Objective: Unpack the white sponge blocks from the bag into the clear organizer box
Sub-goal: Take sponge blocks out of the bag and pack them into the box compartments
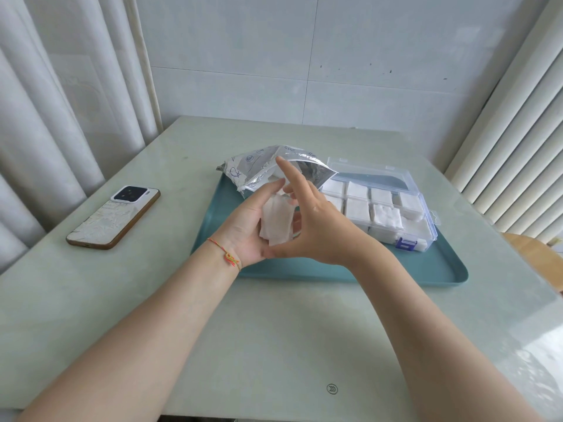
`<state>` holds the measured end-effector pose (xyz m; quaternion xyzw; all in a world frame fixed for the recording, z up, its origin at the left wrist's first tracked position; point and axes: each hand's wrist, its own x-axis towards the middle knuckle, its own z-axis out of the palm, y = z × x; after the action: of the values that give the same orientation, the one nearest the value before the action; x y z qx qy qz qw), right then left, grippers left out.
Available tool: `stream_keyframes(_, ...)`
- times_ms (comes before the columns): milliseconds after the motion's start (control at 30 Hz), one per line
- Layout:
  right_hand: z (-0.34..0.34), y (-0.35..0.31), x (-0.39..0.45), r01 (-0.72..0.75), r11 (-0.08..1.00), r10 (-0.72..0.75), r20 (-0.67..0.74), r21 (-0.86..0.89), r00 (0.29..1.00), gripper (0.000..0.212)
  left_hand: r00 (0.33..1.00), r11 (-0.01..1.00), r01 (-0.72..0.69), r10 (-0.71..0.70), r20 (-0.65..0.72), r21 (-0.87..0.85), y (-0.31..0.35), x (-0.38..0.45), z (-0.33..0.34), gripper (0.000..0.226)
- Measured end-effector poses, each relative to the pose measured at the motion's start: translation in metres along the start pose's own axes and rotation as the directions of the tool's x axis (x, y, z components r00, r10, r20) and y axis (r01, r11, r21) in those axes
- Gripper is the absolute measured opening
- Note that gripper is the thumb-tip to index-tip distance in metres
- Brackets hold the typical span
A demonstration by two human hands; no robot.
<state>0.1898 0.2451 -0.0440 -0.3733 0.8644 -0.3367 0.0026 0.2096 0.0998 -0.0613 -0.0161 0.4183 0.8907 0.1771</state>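
We wear no sleeves on our forearms; a thin red, yellow and green string bracelet (227, 252) circles our left wrist.

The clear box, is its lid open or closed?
Open. The clear box has its lid tipped back behind it, and white sponge blocks show uncovered in its compartments.
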Motion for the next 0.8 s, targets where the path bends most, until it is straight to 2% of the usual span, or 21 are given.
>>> stream_keyframes(100,0.0,0.0,0.0,0.006,1.0,-0.006,0.01,-0.007,1.0,0.132,1.0,1.0,-0.001,0.001,-0.012,0.009,0.0,0.002,-0.002,0.051)
stream_keyframes(267,0.001,0.001,0.001,0.004,1.0,-0.004,-0.011,0.017,1.0,0.127,0.992,1.0,-0.012,0.009,-0.124,-0.026,-0.002,0.004,-0.005,0.038)
stream_keyframes(367,0.001,0.002,0.002,-0.015,1.0,0.015,-0.03,0.002,0.999,0.118,0.982,0.995,-0.024,0.005,-0.189,-0.102,-0.001,0.007,-0.009,0.056)
stream_keyframes(467,0.004,0.003,0.002,-0.034,0.999,0.034,-0.021,0.006,0.999,0.112,0.99,0.997,-0.005,-0.007,-0.141,-0.081,0.001,0.003,-0.005,0.071)
stream_keyframes(567,0.005,0.004,0.002,-0.055,0.998,0.055,0.011,-0.014,0.998,0.113,0.997,1.0,0.002,-0.002,-0.077,-0.004,0.0,0.001,-0.002,0.067)
stream_keyframes(667,0.003,0.001,0.002,-0.043,0.998,0.043,-0.008,-0.047,0.999,0.11,0.996,0.996,0.025,-0.017,-0.087,0.088,0.0,-0.003,0.002,0.059)
stream_keyframes(733,0.002,-0.001,0.002,-0.015,0.999,0.012,-0.056,-0.051,0.998,0.107,0.995,0.996,0.038,-0.031,-0.094,0.076,0.001,-0.004,0.004,0.051)
stream_keyframes(800,0.002,-0.001,0.001,0.0,0.999,-0.002,-0.067,-0.036,0.998,0.112,0.998,0.997,0.001,0.004,-0.067,0.082,-0.001,-0.003,0.004,0.055)
